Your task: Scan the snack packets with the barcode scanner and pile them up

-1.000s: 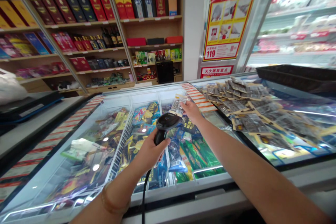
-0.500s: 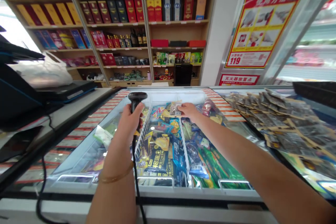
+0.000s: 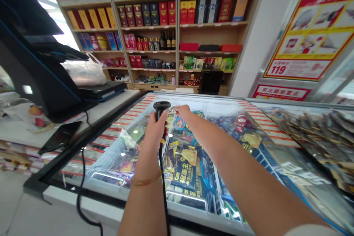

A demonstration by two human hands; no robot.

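My left hand (image 3: 157,127) is wrapped round the handle of a black barcode scanner (image 3: 162,106), its head upright and its cord running down past my wrist. Just to the right, my right hand (image 3: 183,111) pinches a small clear packet (image 3: 173,110), mostly hidden behind my fingers and close beside the scanner head. Both hands are above a chest freezer (image 3: 110,162). Beneath them, white wire dividers (image 3: 169,136) separate bagged goods, among them a dark blue packet with yellow pictures (image 3: 188,166).
Several small packets (image 3: 312,129) lie piled at the right. On the left counter stand a black till screen (image 3: 35,55), a scale (image 3: 105,90) and a plastic bag (image 3: 85,72). A black cable (image 3: 82,177) hangs at the left. Shelves of boxed goods (image 3: 155,14) line the back.
My right hand has brought the packet leftward, up to the scanner. The view has turned left, so the scene has shifted right and more of the till shows. My left hand still grips the scanner.
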